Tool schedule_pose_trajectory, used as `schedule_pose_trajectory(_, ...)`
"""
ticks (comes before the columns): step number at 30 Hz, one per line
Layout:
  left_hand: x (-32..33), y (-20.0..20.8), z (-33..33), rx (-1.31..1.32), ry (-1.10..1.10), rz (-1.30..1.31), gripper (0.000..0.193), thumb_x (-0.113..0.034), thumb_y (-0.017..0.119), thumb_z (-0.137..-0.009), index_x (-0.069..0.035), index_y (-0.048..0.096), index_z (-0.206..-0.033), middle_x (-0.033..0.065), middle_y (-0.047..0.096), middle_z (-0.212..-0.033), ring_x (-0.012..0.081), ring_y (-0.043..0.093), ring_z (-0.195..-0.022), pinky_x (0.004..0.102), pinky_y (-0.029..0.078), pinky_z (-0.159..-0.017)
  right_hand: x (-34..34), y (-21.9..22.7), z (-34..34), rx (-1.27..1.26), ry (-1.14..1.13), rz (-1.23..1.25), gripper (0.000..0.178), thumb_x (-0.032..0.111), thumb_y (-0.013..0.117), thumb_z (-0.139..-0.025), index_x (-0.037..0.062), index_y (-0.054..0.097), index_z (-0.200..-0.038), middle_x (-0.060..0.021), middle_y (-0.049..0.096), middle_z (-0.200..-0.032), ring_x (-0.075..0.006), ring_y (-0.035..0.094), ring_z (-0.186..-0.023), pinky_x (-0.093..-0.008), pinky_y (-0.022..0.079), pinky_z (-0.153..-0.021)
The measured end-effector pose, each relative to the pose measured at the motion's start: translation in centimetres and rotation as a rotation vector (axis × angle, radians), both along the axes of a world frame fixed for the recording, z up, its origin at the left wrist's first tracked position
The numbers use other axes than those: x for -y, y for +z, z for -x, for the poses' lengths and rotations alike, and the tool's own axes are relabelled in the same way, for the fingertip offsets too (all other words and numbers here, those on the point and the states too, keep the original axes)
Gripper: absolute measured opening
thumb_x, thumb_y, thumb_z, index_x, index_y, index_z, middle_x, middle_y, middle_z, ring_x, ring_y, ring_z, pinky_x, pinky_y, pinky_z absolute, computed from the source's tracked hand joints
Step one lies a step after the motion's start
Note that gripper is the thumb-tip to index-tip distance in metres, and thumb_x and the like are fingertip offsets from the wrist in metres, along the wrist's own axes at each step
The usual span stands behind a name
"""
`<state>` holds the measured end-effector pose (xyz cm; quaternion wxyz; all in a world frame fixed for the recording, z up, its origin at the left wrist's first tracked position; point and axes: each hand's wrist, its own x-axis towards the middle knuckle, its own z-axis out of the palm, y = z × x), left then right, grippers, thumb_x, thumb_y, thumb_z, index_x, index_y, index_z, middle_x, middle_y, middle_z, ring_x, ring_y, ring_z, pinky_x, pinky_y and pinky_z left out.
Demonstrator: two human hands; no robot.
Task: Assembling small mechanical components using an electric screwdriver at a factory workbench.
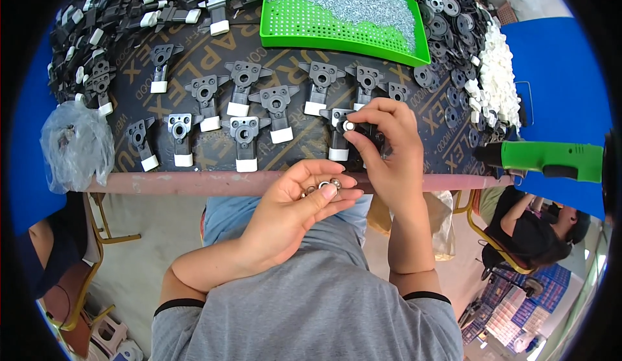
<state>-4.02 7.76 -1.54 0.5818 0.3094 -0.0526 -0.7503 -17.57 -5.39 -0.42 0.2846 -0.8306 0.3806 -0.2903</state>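
Note:
My left hand (pixel 285 209) is cupped palm up before the table edge, its fingers curled around several small shiny metal rings (pixel 329 186). My right hand (pixel 395 150) pinches a small round piece (pixel 348 126), pale and shiny, between thumb and index finger. That piece is over the upper part of a black plastic bracket (pixel 338 139) with a white end; whether it touches the bracket I cannot tell. Similar brackets with round holes, such as one grey-black bracket (pixel 246 134), lie spread to the left and beyond. Part of the bracket area is hidden behind my right hand.
A green perforated tray (pixel 304 24) of small metal screws or pins stands at the back. Black parts (pixel 181 5) heap at far left, white pieces (pixel 499 79) and dark discs (pixel 440 27) at right. A plastic bag (pixel 78 144) and a green-black power tool (pixel 551 160) flank the table.

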Motion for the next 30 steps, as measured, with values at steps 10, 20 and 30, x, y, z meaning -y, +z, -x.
schedule_pose_trajectory(10, 0.4, -0.7, -0.5, -0.031, 0.098, 0.089, 0.017, -0.009, 0.055, -0.1, -0.005, 0.059, -0.116, 0.012, 0.064, -0.119, 0.02, 0.064, -0.107, 0.036, 0.053, -0.097, -1.8, 4.1, 1.1, 0.182, 0.121, -0.231, 0.022, 0.005, 0.08, -0.073, 0.0067, 0.072, -0.093, -0.0046, 0.064, -0.092, -0.0183, 0.059, -0.084, -0.0299, 0.045, -0.071)
schedule_pose_trajectory(20, 0.7, -0.8, -0.1, -0.095, 0.162, 0.187, 0.012, -0.01, 0.054, -0.101, -0.006, 0.058, -0.112, 0.0051, 0.062, -0.113, 0.0174, 0.061, -0.11, 0.0373, 0.05, -0.102, -3.0, 4.0, 0.4, 0.154, 0.135, -0.316, 0.016, -0.001, 0.075, -0.077, 0.0037, 0.07, -0.093, -0.0072, 0.065, -0.091, -0.0223, 0.06, -0.085, -0.0314, 0.049, -0.072)
schedule_pose_trajectory(30, 0.7, -0.4, 0.0, -0.047, 0.171, 0.169, 0.018, -0.008, 0.054, -0.1, -0.003, 0.058, -0.117, 0.0074, 0.063, -0.109, 0.0181, 0.063, -0.106, 0.0382, 0.052, -0.1, -3.0, 3.8, 0.7, 0.173, 0.149, -0.362, 0.016, -0.003, 0.074, -0.078, 0.0027, 0.074, -0.093, -0.0042, 0.063, -0.091, -0.0098, 0.057, -0.08, -0.0212, 0.042, -0.065)
